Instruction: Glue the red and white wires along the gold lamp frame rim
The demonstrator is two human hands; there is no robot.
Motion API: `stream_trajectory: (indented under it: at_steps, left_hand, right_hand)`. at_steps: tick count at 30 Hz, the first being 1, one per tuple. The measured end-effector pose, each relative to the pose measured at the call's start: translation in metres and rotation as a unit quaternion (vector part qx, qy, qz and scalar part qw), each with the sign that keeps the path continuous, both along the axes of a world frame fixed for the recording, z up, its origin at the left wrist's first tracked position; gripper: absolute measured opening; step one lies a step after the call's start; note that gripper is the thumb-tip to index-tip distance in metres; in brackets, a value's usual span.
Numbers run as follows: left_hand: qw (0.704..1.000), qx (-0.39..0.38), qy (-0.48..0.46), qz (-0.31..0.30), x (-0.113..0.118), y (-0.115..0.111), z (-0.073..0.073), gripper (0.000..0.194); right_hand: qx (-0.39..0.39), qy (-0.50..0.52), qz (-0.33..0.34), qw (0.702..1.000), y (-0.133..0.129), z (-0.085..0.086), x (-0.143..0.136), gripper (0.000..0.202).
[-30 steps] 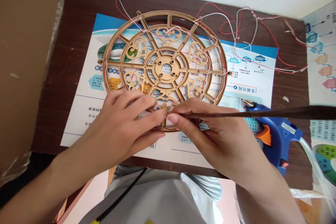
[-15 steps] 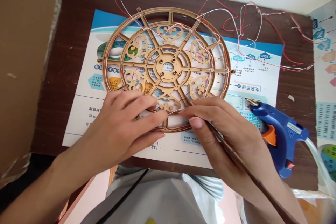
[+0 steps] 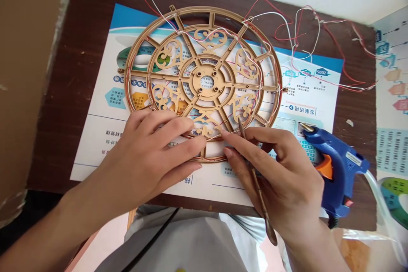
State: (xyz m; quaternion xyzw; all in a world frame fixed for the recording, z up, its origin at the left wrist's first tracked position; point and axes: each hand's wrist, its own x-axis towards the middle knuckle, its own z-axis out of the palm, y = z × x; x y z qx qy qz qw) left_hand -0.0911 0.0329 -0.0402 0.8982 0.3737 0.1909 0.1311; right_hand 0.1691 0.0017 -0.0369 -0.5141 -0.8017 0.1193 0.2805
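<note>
We hold a slender brown rod (image 3: 263, 208) in our right hand (image 3: 287, 178), at five o'clock on the round gold openwork frame (image 3: 195, 80); left hand (image 3: 153, 148) at seven, grip unclear; beneath, blue-white paper (image 3: 204, 193) reads "2005" at three.

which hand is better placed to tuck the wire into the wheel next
Probably the right hand: it holds the thin stick, its fingertips near the wire; the left hand lies over the wheel.

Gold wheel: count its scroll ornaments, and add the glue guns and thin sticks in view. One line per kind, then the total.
Scroll ornaments: 6
Glue gun: 1
Thin stick: 1
Total: 8
</note>
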Motion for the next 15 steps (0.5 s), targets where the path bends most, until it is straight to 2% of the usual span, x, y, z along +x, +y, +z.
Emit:
stream_trajectory:
  at_steps: [11, 15]
  left_hand:
    - [1.0, 0.005, 0.0, 0.003, -0.0015, -0.0004, -0.0014, 0.015]
    - [1.0, -0.004, -0.002, 0.003, -0.0009, 0.0002, 0.0003, 0.017]
  right_hand:
    - [-0.012, -0.025, 0.031, 0.999, -0.0033, -0.0002, 0.0079, 0.035]
    - [-0.012, -0.026, 0.063, 0.998, -0.0024, -0.0006, 0.0087, 0.043]
